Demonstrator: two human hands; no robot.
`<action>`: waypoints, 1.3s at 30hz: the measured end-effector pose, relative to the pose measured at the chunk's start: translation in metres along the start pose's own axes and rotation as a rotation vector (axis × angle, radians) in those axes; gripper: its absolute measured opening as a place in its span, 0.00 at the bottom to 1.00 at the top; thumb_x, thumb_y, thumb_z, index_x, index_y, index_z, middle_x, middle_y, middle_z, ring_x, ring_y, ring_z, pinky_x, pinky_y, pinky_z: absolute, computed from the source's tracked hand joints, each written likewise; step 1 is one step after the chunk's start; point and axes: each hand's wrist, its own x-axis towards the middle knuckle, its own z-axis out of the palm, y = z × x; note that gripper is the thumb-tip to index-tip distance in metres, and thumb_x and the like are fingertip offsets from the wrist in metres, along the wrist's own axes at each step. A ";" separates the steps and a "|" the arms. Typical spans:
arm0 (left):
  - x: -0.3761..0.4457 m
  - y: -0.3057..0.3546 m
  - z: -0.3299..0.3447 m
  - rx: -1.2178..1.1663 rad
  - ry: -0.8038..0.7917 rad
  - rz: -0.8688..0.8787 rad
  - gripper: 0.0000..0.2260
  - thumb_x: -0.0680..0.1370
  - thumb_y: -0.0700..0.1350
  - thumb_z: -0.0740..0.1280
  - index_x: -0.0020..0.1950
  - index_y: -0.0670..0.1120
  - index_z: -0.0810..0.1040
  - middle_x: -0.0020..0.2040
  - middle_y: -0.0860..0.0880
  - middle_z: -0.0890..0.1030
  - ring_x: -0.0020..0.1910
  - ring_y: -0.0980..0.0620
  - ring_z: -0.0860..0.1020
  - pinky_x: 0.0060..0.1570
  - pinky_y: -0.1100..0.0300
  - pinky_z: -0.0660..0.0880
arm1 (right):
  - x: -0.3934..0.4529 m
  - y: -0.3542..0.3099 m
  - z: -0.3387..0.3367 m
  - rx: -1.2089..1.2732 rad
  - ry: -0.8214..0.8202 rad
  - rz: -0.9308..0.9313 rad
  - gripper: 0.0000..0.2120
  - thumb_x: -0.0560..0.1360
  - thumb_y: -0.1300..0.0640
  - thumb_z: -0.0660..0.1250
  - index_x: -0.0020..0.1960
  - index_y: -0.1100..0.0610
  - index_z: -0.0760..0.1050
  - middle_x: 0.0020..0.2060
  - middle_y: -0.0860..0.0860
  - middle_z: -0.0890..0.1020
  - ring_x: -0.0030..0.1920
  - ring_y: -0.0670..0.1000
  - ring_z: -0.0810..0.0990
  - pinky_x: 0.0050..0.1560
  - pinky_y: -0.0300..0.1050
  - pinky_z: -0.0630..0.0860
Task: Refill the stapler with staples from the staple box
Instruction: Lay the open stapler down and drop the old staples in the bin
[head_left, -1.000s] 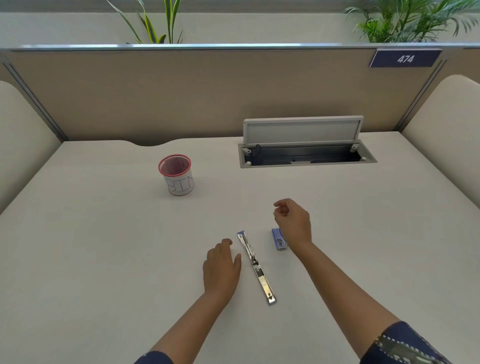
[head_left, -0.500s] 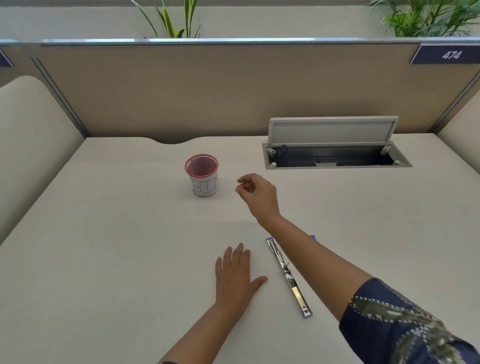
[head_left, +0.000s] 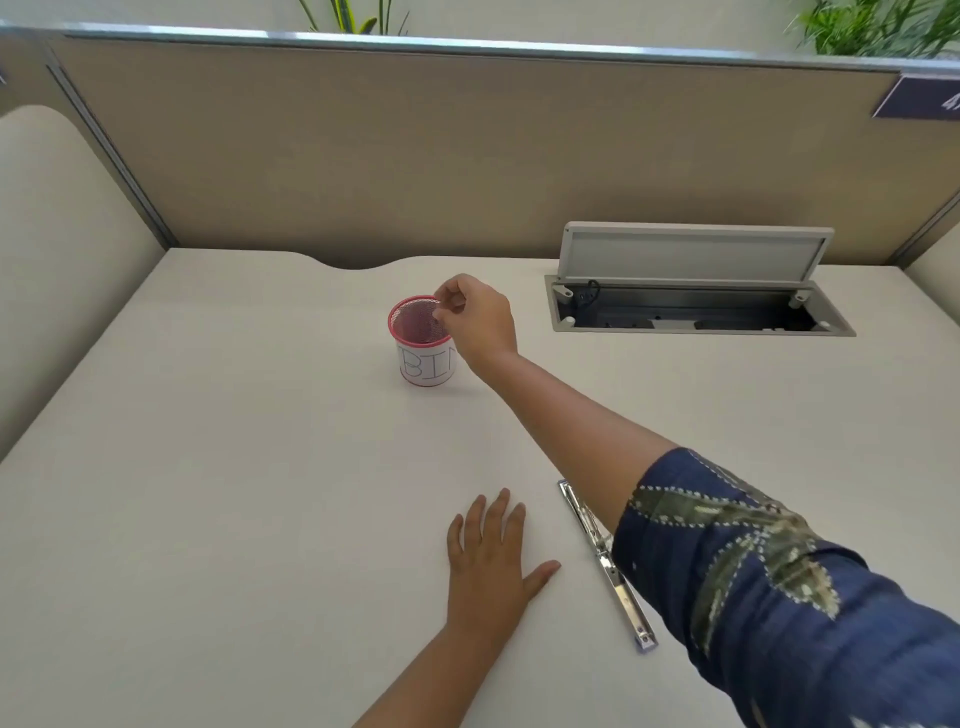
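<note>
The stapler (head_left: 626, 603) lies opened out flat on the desk, a long silver strip with blue ends, partly crossed by my right forearm. My left hand (head_left: 488, 566) rests palm down on the desk just left of it, fingers spread, holding nothing. My right hand (head_left: 480, 322) is stretched far forward and hovers over the right rim of the pink mesh cup labelled "BIN" (head_left: 426, 364). Its thumb and fingertips are pinched together over the cup's mouth; nothing shows between them. The staple box is hidden, probably behind my right arm.
An open cable hatch (head_left: 571, 322) with its grey lid (head_left: 696, 254) raised sits in the desk at the back right. A tan partition (head_left: 467, 156) closes the far edge. Padded side panels stand left and right.
My right hand has travelled from beside the stapler, forward and left, to above the BIN cup. My left hand has flattened onto the desk. The view has shifted left.
</note>
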 end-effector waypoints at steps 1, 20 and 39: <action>0.000 0.001 -0.001 -0.002 -0.004 0.001 0.29 0.75 0.67 0.41 0.61 0.51 0.69 0.63 0.49 0.77 0.64 0.47 0.65 0.62 0.48 0.58 | 0.003 -0.001 0.001 -0.018 -0.010 -0.001 0.08 0.70 0.65 0.68 0.47 0.57 0.78 0.42 0.50 0.82 0.46 0.51 0.80 0.50 0.48 0.78; -0.009 0.000 0.003 -0.026 0.011 0.010 0.27 0.77 0.65 0.44 0.65 0.50 0.68 0.67 0.50 0.74 0.68 0.48 0.63 0.69 0.53 0.47 | -0.034 0.047 -0.068 -0.115 -0.027 -0.002 0.08 0.74 0.64 0.64 0.51 0.57 0.79 0.46 0.52 0.82 0.47 0.50 0.78 0.53 0.47 0.77; 0.017 -0.043 -0.002 -0.023 0.181 0.265 0.22 0.74 0.59 0.58 0.65 0.52 0.72 0.67 0.53 0.74 0.67 0.51 0.65 0.66 0.51 0.59 | -0.003 0.100 0.021 -0.479 -0.274 0.095 0.13 0.77 0.58 0.61 0.61 0.59 0.75 0.57 0.58 0.77 0.57 0.57 0.76 0.54 0.47 0.72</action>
